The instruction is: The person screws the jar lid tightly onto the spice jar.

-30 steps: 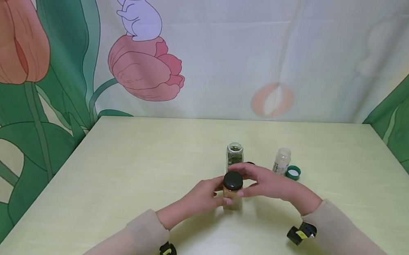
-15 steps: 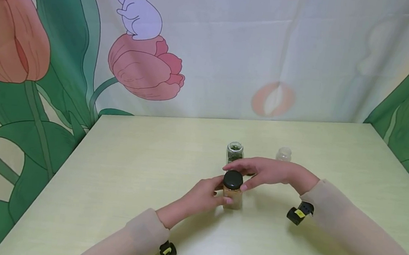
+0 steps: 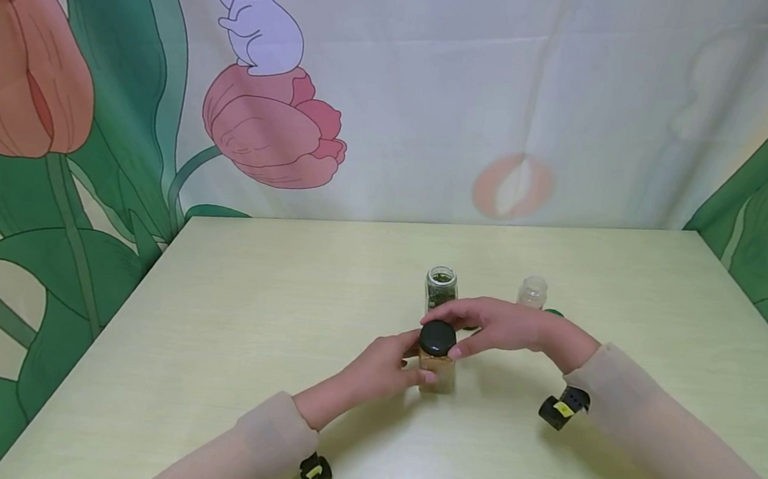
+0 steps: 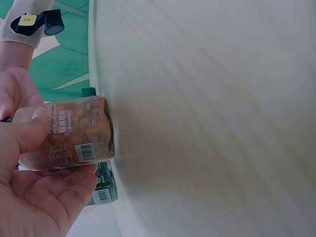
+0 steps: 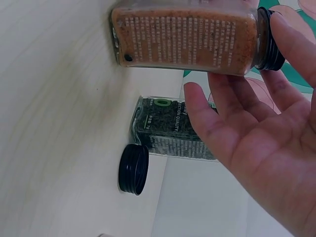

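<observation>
A square glass seasoning jar (image 3: 442,378) with orange-brown powder stands upright on the table, its black lid (image 3: 438,338) on top. My left hand (image 3: 374,370) grips the jar body from the left, with the thumb across its front in the left wrist view. My right hand (image 3: 507,326) holds the lid from the right, and in the right wrist view its thumb lies on the rim of the lid (image 5: 272,42). Behind stands an uncapped glass jar of dried green herbs (image 3: 440,285), partly hidden by my right fingers.
Beside the herb jar lies a loose black lid (image 5: 133,169). A clear, uncapped bottle (image 3: 532,291) and a green cap (image 3: 554,312) are behind my right wrist, mostly hidden. A printed curtain (image 3: 425,105) hangs along the table's (image 3: 268,290) back edge.
My right hand has shifted slightly away from me around the lid, and its wrist now covers more of the clear bottle and green cap. My left hand and the jar stay still.
</observation>
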`<action>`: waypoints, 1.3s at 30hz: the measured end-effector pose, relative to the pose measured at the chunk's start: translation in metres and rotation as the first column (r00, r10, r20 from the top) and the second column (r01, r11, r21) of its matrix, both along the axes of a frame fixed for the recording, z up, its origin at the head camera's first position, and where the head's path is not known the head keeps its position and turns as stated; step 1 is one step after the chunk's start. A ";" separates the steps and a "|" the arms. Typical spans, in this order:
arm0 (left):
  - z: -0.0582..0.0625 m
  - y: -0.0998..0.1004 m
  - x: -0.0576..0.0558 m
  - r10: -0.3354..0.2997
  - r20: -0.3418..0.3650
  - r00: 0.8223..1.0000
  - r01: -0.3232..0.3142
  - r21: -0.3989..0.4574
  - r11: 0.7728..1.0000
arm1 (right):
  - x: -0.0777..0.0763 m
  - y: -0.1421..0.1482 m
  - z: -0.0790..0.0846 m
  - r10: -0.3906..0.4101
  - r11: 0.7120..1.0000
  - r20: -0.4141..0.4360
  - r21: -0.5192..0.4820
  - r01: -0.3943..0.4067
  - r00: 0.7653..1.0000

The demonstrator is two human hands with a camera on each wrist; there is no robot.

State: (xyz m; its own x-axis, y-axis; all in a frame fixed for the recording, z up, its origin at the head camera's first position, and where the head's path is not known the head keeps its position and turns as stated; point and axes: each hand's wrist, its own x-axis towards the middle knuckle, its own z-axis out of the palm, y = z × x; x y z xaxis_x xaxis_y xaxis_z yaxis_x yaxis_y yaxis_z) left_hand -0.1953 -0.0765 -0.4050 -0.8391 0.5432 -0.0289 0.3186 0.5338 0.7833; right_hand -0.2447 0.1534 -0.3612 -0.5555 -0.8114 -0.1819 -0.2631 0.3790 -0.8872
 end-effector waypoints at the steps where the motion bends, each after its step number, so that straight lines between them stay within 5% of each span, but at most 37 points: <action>1: 0.000 0.000 0.000 0.001 0.001 1.000 -0.001 0.001 1.000 | 0.000 0.000 0.000 -0.003 1.000 -0.002 -0.002 0.003 1.000; 39: 0.001 0.002 0.001 0.012 0.021 1.000 -0.013 0.014 1.000 | 0.029 -0.006 -0.020 -0.239 0.970 -0.153 -0.093 0.227 0.959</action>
State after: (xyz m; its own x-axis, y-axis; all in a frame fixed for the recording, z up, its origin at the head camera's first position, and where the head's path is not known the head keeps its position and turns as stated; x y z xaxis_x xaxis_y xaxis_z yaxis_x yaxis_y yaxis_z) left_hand -0.1945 -0.0750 -0.4043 -0.8452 0.5331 -0.0389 0.2955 0.5267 0.7971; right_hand -0.2157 0.1474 -0.3812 -0.7476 -0.6639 -0.0189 -0.3174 0.3820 -0.8679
